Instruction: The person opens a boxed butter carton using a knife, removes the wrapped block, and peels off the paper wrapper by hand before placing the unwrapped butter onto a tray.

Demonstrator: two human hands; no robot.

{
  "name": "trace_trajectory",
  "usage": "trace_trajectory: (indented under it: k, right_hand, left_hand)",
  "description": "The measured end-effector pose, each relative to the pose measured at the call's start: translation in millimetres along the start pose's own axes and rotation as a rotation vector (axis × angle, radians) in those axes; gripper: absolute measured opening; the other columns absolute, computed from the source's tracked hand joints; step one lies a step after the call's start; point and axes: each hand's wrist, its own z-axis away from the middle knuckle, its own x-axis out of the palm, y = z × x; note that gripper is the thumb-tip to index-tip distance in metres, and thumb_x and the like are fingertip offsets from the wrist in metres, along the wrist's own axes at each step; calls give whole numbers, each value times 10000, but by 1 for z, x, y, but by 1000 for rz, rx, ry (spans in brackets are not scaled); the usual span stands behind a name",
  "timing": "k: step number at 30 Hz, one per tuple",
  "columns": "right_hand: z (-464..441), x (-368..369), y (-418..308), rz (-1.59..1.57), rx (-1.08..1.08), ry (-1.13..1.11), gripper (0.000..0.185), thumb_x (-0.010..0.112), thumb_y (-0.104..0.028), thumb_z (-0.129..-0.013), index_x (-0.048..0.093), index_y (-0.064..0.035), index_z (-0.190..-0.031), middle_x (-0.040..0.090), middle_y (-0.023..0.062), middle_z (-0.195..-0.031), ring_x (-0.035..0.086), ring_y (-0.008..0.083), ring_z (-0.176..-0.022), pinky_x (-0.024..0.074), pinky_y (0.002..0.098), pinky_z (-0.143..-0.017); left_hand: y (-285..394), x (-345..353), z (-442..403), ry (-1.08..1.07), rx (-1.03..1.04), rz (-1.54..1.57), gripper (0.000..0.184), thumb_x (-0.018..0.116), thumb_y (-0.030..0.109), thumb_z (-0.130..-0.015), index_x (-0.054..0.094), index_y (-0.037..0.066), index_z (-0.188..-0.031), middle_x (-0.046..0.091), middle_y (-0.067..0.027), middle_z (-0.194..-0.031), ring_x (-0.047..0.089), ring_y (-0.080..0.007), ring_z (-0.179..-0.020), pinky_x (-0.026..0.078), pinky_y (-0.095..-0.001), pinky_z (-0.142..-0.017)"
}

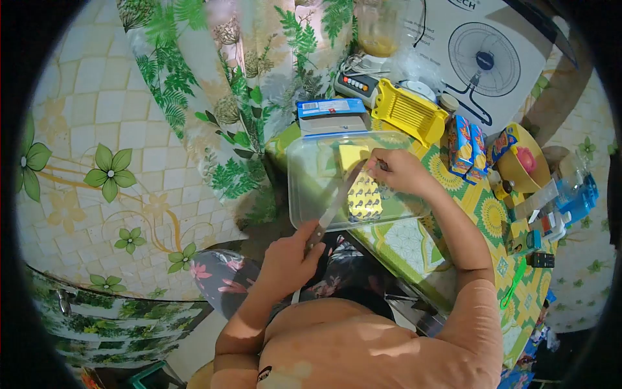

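My left hand [290,262] is closed around the brown handle of a knife [334,206]. Its blade slants up and right over a clear plastic container [296,188]. In the container lies a yellow block [353,154], bare at its far end, with a patterned yellow wrapper [365,201] around the near part. My right hand [398,172] is over the block's right side, close to the blade tip, fingers pinched together. Something small and dark shows between those fingers; what it is, I cannot make out.
Behind the container stand an opened blue box [332,109], a yellow slicer-like tray [409,113] and a blender [379,48]. To the right are blue packets [461,148], a yellow bowl [528,181], bottles and a green utensil [514,283]. A patterned cloth covers the table.
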Motion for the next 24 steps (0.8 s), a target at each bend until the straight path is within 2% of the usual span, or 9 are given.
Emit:
trace_trajectory:
  k: [2, 6, 8, 11, 12, 14, 18, 20, 24]
  right_hand:
    - [1, 0, -4, 42, 17, 8, 193, 670, -243, -832, 646, -77, -927, 601, 101, -671, 600, 227, -628, 438, 358, -582]
    - [3, -9, -11, -5, 104, -82, 257, 635, -342, -860, 635, -91, -919, 670, 114, -794, 648, 296, -742, 484, 403, -661]
    - [0, -12, -7, -125, 152, -157, 302, 637, -380, -866, 636, -82, -920, 663, 102, -776, 633, 254, -710, 475, 373, -650]
    - [-2, -6, 1, -223, 208, -202, 343, 656, -403, -861, 632, -64, -909, 648, 81, -750, 599, 192, -678, 460, 333, -633]
    - [-4, -3, 4, -241, 222, -203, 353, 665, -405, -856, 629, -57, -903, 642, 73, -741, 586, 172, -670, 454, 321, -628]
    - [-5, 1, 8, -321, 190, -208, 324, 679, -364, -847, 626, -48, -894, 638, 60, -736, 577, 150, -669, 449, 314, -619]
    - [-9, 13, 18, -442, 176, -199, 197, 691, -212, -851, 618, -33, -886, 615, 2, -721, 524, 71, -637, 409, 252, -569]
    - [-11, 19, 22, -460, 189, -193, 174, 690, -191, -841, 614, -38, -874, 615, 1, -728, 530, 70, -642, 412, 247, -573]
    - [-11, 17, 17, -416, 185, -169, 155, 697, -166, -826, 607, -42, -853, 611, -5, -731, 536, 64, -642, 418, 239, -577]
  left_hand:
    - [7, -1, -2, -50, -35, 6, 380, 624, 140, -862, 523, 44, -1215, 669, -222, -903, 660, -398, -806, 494, -402, -658]
    - [0, 5, -4, 44, -23, 63, 364, 605, 174, -877, 529, 73, -1219, 656, -202, -814, 646, -386, -733, 486, -421, -647]
    - [7, -1, -6, 44, -105, 118, 348, 588, 205, -883, 536, 106, -1213, 656, -220, -812, 635, -423, -771, 497, -476, -686]
    - [21, -8, -11, 18, -194, 92, 354, 588, 195, -879, 538, 118, -1222, 657, -215, -862, 639, -410, -793, 494, -472, -693]
    - [19, -8, -11, 58, -151, 53, 365, 595, 182, -878, 543, 110, -1232, 646, -194, -834, 625, -383, -745, 482, -446, -666]
    - [12, -1, -11, 135, -64, -23, 387, 609, 156, -874, 554, 92, -1252, 623, -153, -776, 598, -328, -649, 456, -394, -611]
    - [-2, 10, -8, 187, 97, -69, 413, 629, 165, -863, 556, 88, -1262, 645, -160, -785, 631, -352, -686, 474, -423, -626]
    - [-5, 14, -8, 204, 164, -83, 429, 635, 165, -857, 540, 86, -1267, 651, -174, -782, 640, -375, -694, 482, -440, -631]
    - [9, 8, -8, 25, -25, -71, 458, 627, 153, -851, 499, 98, -1288, 641, -209, -764, 632, -418, -713, 482, -476, -634]
